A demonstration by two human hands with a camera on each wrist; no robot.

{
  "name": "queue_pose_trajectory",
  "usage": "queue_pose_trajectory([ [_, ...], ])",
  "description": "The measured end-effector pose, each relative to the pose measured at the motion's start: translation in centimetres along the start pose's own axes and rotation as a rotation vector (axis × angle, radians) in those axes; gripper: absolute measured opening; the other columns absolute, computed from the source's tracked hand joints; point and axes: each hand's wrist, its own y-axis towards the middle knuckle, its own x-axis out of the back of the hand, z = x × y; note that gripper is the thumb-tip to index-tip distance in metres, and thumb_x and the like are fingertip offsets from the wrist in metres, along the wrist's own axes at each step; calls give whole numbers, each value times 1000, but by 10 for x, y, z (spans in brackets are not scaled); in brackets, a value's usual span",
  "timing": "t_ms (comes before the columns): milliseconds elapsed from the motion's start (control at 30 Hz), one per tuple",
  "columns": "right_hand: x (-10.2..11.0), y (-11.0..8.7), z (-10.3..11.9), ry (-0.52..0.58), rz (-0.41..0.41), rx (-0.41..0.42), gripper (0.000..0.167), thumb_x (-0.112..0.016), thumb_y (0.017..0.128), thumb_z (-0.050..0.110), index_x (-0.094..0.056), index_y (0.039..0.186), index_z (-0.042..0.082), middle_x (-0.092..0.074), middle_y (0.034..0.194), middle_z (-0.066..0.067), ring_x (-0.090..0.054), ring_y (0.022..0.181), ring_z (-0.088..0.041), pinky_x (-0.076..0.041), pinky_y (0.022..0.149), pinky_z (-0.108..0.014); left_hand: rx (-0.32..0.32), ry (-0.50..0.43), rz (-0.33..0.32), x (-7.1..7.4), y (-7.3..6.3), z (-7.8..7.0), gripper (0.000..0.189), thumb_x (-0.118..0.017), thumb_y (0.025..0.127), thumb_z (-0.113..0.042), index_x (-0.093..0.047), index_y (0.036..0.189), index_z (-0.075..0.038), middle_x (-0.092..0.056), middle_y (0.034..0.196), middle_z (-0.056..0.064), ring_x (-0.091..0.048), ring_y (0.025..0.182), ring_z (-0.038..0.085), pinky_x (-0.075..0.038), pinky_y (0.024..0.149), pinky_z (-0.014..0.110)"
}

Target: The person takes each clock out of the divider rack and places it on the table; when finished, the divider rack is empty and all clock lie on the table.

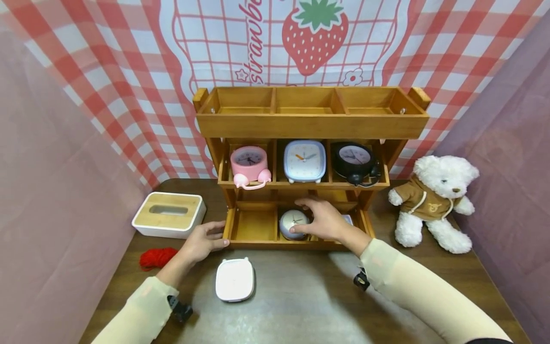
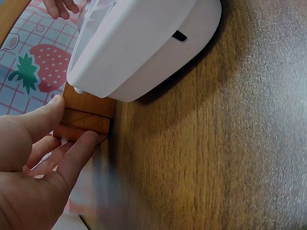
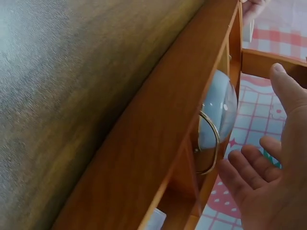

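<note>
Pinching shelf (image 1: 312, 126), left fingers (image 2: 79, 155), right fingers (image 3: 252, 167) apart by round clock (image 1: 293, 219), pale object (image 1: 347, 219) obscured

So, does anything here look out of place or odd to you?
One thing: the white square object lies flat on the table, outside the wooden shelf, whereas the clocks sit in its compartments. I see no spill or damage.

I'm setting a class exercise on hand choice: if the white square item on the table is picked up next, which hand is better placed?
Probably the left hand: it grips the wooden shelf, close to the white item. The right hand is farther off, beside the round clock.
</note>
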Motion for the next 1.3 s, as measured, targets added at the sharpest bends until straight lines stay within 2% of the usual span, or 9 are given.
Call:
queue_pose_trajectory([
  [200, -7, -1, 1, -64, -2, 15, 82, -88, 74, 53, -63, 136, 7, -69, 129, -14, -67, 113, -32, -56, 97, -47, 3, 10, -12, 0, -2, 0, 64, -76, 91, -1, -48, 147, 9, -46, 152, 31, -56, 132, 46, -59, 96, 40],
  [400, -2, -7, 5, -73, -64, -59, 77, -86, 76, 57, -66, 134, 12, -73, 123, -12, -69, 109, -31, -58, 92, -47, 21, 19, 4, -1, -4, 1, 64, -76, 91, -3, -47, 148, 8, -44, 154, 30, -55, 133, 45, -59, 96, 38],
  [533, 0, -9, 6, -54, -25, -53, 80, -88, 74, 55, -63, 136, 10, -72, 122, -12, -69, 109, -29, -58, 93, -46, 21, -8, -13, 2, -3, 0, 63, -75, 91, 1, -47, 146, 10, -45, 152, 33, -54, 133, 47, -60, 94, 37],
  [633, -4, -8, 4, -65, 13, -34, 84, -89, 73, 55, -62, 137, 9, -70, 127, -12, -68, 111, -29, -57, 96, -46, 10, -19, -14, 2, -2, -1, 62, -74, 91, 2, -47, 146, 11, -45, 151, 34, -54, 132, 48, -60, 93, 36],
  [833, -16, -5, -1, -74, 14, -28, 84, -90, 71, 52, -63, 135, 5, -70, 127, -13, -68, 110, -30, -56, 95, -46, 15, 0, -12, -3, 2, 1, 62, -75, 90, 1, -48, 146, 10, -47, 150, 33, -56, 131, 46, -60, 93, 34],
  [1100, -29, 5, -3, -66, 9, -65, 75, -89, 73, 47, -65, 131, 5, -71, 122, -12, -68, 104, -29, -57, 89, -44, 31, 0, -30, -3, 0, -1, 62, -75, 90, 3, -48, 146, 10, -46, 151, 33, -56, 131, 47, -61, 92, 34],
  [1300, -36, 6, -1, -89, -23, -107, 70, -90, 72, 45, -67, 126, 7, -70, 117, -11, -67, 99, -28, -57, 86, -44, 19, 6, -24, -3, 1, 1, 62, -75, 91, 0, -48, 146, 9, -46, 151, 32, -57, 131, 46, -60, 93, 35],
])
